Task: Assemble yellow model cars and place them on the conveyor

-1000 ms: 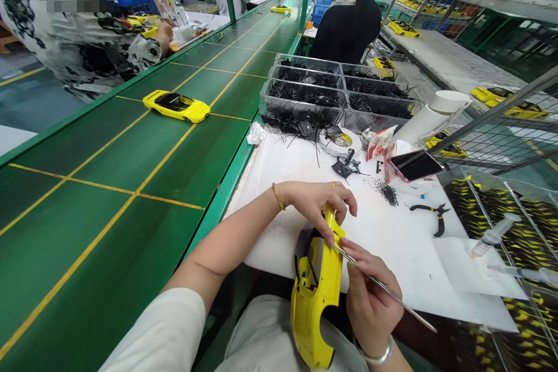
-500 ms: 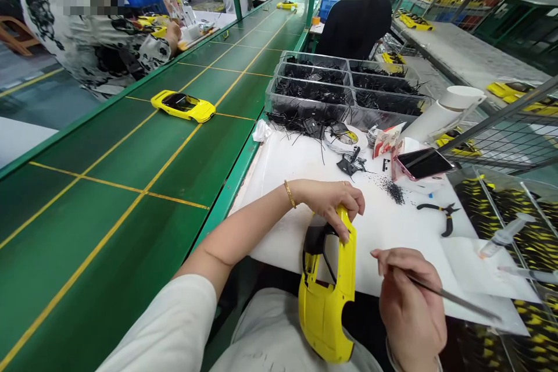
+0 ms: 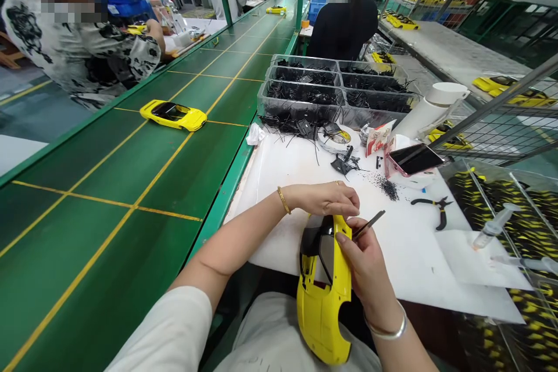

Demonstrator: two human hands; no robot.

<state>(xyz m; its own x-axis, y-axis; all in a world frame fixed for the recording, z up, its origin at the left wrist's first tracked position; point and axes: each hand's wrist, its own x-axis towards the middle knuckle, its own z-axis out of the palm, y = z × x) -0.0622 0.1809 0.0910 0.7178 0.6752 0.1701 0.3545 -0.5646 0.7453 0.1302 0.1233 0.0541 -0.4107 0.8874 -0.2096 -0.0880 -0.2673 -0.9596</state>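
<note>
A yellow model car body (image 3: 325, 317) with a black interior stands on end above my lap, its far end at the white work surface. My left hand (image 3: 333, 199) lies over that far end with its fingers curled down onto it, the fingertips partly hidden. My right hand (image 3: 366, 253) grips the body's right side, thumb on the yellow edge. Slim dark tweezers (image 3: 370, 224) are tucked in the same hand, tips pointing up and right. Past my hands lie loose black plastic parts (image 3: 344, 164) and a scatter of tiny black pieces (image 3: 387, 188).
A green conveyor belt (image 3: 100, 215) carries another yellow car body (image 3: 174, 115) on my left. A clear divided bin (image 3: 300, 106) of black parts stands ahead. On the right are cutting pliers (image 3: 438, 204), a phone (image 3: 414, 160), a syringe (image 3: 494, 226) and a white bottle (image 3: 429, 110). Co-workers sit nearby.
My right hand has come in from the right and taken hold of the car body's side, its tweezers now pointing away. My left fingers have shifted up toward the far end.
</note>
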